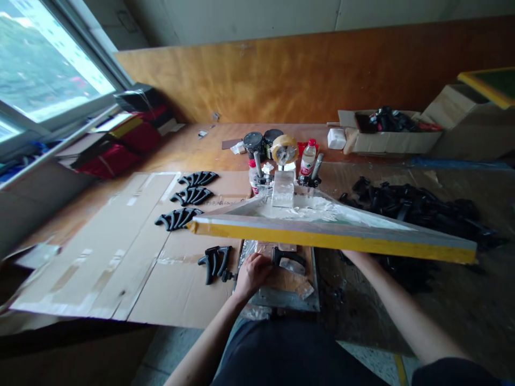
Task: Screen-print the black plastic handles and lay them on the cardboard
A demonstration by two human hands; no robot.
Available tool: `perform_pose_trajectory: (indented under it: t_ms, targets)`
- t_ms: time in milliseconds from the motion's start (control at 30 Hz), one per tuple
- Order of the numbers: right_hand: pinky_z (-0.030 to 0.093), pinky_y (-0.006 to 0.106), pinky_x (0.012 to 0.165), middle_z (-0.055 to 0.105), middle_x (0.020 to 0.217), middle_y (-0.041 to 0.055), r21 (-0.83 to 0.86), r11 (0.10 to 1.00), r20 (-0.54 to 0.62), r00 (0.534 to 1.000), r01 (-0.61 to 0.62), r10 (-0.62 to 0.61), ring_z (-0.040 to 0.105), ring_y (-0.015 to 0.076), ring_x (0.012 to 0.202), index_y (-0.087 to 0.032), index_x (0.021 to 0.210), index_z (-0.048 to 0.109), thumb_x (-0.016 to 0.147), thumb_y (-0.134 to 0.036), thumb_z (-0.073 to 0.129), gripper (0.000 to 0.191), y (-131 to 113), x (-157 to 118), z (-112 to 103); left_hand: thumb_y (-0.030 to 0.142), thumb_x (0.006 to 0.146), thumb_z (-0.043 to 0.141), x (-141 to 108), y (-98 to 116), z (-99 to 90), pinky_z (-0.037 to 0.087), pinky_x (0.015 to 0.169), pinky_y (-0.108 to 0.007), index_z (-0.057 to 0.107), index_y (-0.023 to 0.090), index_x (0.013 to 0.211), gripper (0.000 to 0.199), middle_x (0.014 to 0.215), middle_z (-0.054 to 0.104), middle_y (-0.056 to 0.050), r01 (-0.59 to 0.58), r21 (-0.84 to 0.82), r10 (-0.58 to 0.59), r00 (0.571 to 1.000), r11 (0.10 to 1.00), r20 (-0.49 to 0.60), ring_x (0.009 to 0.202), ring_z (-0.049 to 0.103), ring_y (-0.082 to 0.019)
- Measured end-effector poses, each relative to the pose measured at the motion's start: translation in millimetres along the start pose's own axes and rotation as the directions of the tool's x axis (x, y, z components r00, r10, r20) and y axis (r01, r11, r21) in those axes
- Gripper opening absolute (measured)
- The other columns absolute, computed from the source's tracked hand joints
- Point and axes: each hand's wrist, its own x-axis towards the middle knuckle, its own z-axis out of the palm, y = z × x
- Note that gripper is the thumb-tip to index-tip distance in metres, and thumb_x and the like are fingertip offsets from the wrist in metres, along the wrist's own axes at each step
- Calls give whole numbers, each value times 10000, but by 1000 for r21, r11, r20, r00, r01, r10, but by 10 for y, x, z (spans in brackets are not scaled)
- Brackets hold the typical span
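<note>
Low in the middle sits a small printing bed with a wooden block on it. A curved black plastic handle lies on the block. Against the handle's left end, my left hand has its fingers curled in. Above the bed a yellow-edged screen frame is tilted up, with white paste smeared inside it. Beneath the frame's right half runs my right forearm; the frame hides that hand's fingers. Just left of my left hand are several black handles on flattened cardboard.
More black handles lie in rows on the cardboard. A heap of black parts covers the right side. Behind the frame are a tape roll, dark jars and a red-capped bottle. An open carton stands at the back right.
</note>
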Motion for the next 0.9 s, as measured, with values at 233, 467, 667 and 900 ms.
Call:
perform_pose_trajectory:
  t_ms: [233, 467, 667, 900]
  targets:
    - [260, 490, 1169, 353, 1520, 135, 424, 808, 605, 536, 409, -589, 283, 286, 1423, -122, 1451, 390, 904, -519, 533, 692, -1354, -583, 100, 465, 842, 584, 283, 486, -703, 469, 735, -250, 659, 183, 975, 321, 864, 667, -29, 38, -503, -172, 960, 863, -222, 774, 595, -143]
    - [297, 483, 1147, 503, 1415, 143, 412, 816, 623, 527, 406, -578, 401, 284, 1360, -140, 1332, 543, 881, -478, 590, 566, -1353, -685, 193, 430, 892, 489, 526, 1256, -1289, 423, 573, -208, 625, 156, 852, 308, 591, 527, 20, -273, -743, -66, 918, 612, -392, 559, 481, -100]
    - [294, 476, 1146, 453, 1463, 115, 377, 834, 616, 562, 404, -551, 380, 261, 1374, -171, 1271, 579, 860, -357, 654, 457, -1385, -728, 113, 440, 887, 514, 412, 1285, -1239, 432, 529, -213, 645, 164, 937, 310, 771, 627, -20, -241, -763, -93, 926, 600, -366, 565, 511, -96]
    - [259, 521, 1148, 460, 1457, 112, 404, 846, 663, 526, 349, -533, 348, 278, 1392, -177, 1270, 590, 847, -336, 671, 460, -1437, -721, -6, 404, 892, 508, 414, 1251, -1249, 446, 561, -204, 638, 154, 1040, 318, 623, 567, 17, -248, -763, -63, 933, 597, -353, 568, 513, -97]
